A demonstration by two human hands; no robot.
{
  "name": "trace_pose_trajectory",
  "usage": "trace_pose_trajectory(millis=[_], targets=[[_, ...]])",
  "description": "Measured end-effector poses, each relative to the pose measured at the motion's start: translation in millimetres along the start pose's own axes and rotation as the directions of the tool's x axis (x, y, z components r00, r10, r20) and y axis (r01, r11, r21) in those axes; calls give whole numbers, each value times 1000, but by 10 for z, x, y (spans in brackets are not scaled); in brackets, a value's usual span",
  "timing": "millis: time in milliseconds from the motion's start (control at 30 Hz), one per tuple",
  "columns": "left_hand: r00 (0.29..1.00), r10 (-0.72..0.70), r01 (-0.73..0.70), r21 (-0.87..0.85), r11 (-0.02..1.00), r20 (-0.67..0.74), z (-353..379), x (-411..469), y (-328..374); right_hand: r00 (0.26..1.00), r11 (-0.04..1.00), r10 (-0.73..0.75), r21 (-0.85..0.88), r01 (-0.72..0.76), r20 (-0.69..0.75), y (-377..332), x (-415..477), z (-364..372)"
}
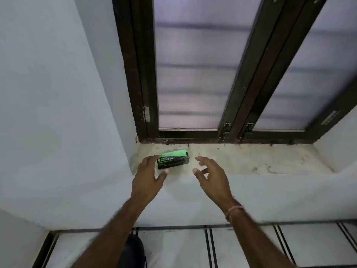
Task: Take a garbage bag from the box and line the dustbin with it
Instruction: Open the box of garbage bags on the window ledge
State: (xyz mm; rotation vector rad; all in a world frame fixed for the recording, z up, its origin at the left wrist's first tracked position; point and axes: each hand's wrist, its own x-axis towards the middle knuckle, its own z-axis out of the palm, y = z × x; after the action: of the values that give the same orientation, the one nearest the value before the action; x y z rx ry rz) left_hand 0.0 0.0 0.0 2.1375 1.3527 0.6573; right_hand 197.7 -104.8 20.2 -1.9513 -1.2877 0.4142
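Both arms reach forward, converging on frame centre. The left forearm [110,233] enters from bottom centre-left, angled up and right. The right forearm [257,238] enters from bottom right, angled up and left. On the left hand [148,176], back toward camera, fingers straight and pointing away, left thumb [164,174] splayed out to the right. On the right hand [211,176], fingers spread and loosely bent, right thumb [196,171] pointing left. Palms roughly face each other, thumb tips about level, clear gap between them. Neither hand grips anything. Thin thread band [234,210] round the right wrist. Lower edge of the left arm is motion-blurred.
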Motion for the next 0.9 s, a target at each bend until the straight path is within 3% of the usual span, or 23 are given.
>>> trace_pose_trajectory(millis=[300,467,567,667,800,833,900], targets=[[979,-77,47,162,986,187,628,838,-252,941,993,100,27,-114,323,426,1080,492],[982,-47,34,75,997,185,736,915,-340,932,995,77,28,-93,354,626,1381,589],[984,-33,41,-48,998,173,680,932,-389,944,981,57,159,-114,324,667,1399,517],[985,6,30,-204,978,174,582,924,-384,920,878,71,414,-241,385,653,1385,395],[990,-10,59,-352,934,140,455,896,-280,879,584,130,681,-442,459,755,1405,232],[991,-19,65,-361,930,130,437,896,-249,885,591,137,681,-433,444,777,1405,207],[994,-27,64,-355,933,110,415,905,-195,947,776,111,570,-272,300,799,1397,194]])
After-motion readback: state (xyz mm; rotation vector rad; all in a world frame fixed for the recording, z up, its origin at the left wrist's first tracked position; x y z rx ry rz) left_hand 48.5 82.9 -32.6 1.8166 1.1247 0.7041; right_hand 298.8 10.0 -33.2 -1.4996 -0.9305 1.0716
